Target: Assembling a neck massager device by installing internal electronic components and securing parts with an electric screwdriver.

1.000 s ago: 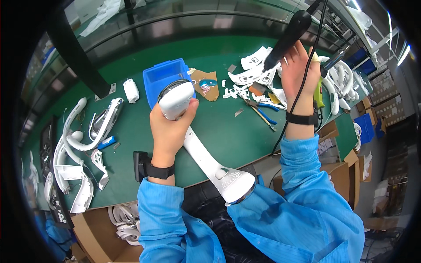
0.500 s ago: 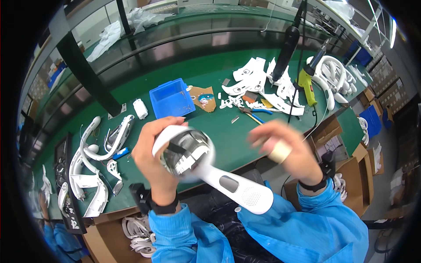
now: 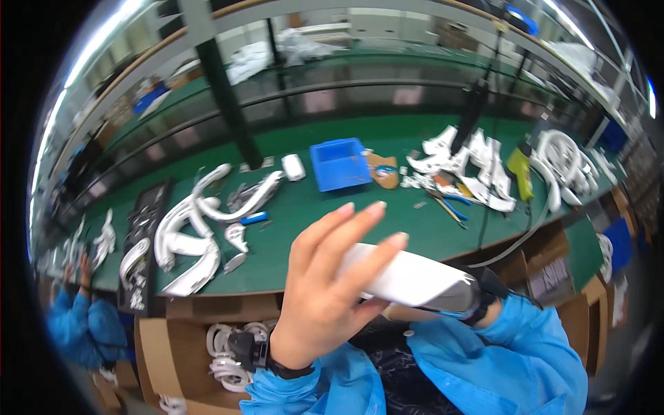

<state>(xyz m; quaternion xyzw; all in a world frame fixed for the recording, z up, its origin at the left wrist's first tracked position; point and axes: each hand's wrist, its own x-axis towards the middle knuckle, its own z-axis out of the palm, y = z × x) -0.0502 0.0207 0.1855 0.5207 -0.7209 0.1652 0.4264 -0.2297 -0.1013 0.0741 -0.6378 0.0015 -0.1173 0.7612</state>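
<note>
A white handheld device (image 3: 418, 277) with a rounded body and a grey, glossy end is tilted in front of my chest. My left hand (image 3: 328, 283) has it between the forefinger, lying across the white shell, and the thumb below; the other fingers stretch up apart. Behind and under the device is my right hand (image 3: 408, 315), of which only a strip shows; its fingers are hidden. Curved white plastic shells (image 3: 190, 242) lie on the green table to the left, beside a small blue part (image 3: 254, 218).
A blue bin (image 3: 339, 166) stands at mid-table, with a white block (image 3: 293, 167) to its left. Pliers (image 3: 449, 204), white scraps (image 3: 484, 166) and a yellow-green tool (image 3: 520, 173) lie to the right. A cardboard box (image 3: 187, 353) holds white rings. Another person's sleeve (image 3: 83, 328) shows far left.
The device has turned, so its round dark face and perforated handle no longer show. My right hand has moved in behind it. My view has shifted, placing the table items further right.
</note>
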